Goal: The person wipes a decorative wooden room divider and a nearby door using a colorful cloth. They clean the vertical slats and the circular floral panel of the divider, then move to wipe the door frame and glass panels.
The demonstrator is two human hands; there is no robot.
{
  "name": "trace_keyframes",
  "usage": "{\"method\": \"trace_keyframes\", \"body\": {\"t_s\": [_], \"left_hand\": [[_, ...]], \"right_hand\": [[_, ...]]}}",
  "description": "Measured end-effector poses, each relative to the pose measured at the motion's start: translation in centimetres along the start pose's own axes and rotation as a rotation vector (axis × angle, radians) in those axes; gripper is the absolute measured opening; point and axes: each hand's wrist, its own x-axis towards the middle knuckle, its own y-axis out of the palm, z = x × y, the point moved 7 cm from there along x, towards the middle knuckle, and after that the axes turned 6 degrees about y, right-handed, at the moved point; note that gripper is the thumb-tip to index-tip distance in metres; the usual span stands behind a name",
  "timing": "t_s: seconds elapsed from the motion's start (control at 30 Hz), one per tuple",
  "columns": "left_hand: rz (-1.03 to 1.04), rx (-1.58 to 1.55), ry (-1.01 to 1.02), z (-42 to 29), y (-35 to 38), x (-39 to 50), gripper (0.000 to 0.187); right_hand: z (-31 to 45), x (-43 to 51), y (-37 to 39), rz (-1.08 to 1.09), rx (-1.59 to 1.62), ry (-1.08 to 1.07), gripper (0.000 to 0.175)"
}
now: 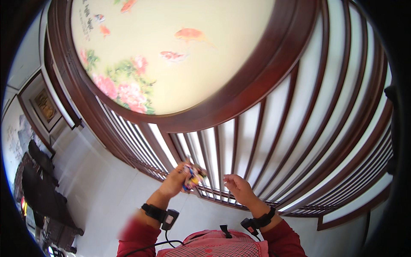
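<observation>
In front of a slatted wooden screen point(276, 128), my left hand point(175, 181) grips a small multicoloured bundle point(193, 177). Blue, yellow, pink and dark patches show on it, but motion blur hides what exactly it is. Part of the bundle lies behind my fingers. To its right, apart from it, hangs my right hand point(238, 189). Its fingers are loosely bent and slightly apart, and nothing shows in them.
A round dark-wood frame point(205, 119) surrounds a panel painted with fish and flowers point(221, 54). Carved dark furniture point(48, 192) stands on the pale floor point(106, 189) at left. Black wrist straps carry small boxes point(170, 219) with a trailing cable point(154, 245).
</observation>
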Motion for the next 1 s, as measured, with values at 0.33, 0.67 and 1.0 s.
{"method": "trace_keyframes", "body": {"t_s": [0.33,0.67,1.0], "left_hand": [[0.416,1.144,-0.054,0.1,2.2,-7.6,0.022],[0.013,0.859,0.302,-4.0,1.0,-11.6,0.035],[-0.589,0.691,0.276,-5.4,-13.1,-20.4,0.041]], "right_hand": [[6.4,-2.0,14.1,0.353,-0.338,-0.382,0.094],[4.8,-2.9,18.2,0.406,-0.181,-0.277,0.085],[18.9,10.4,4.8,-0.436,-0.550,-0.841,0.032]]}}
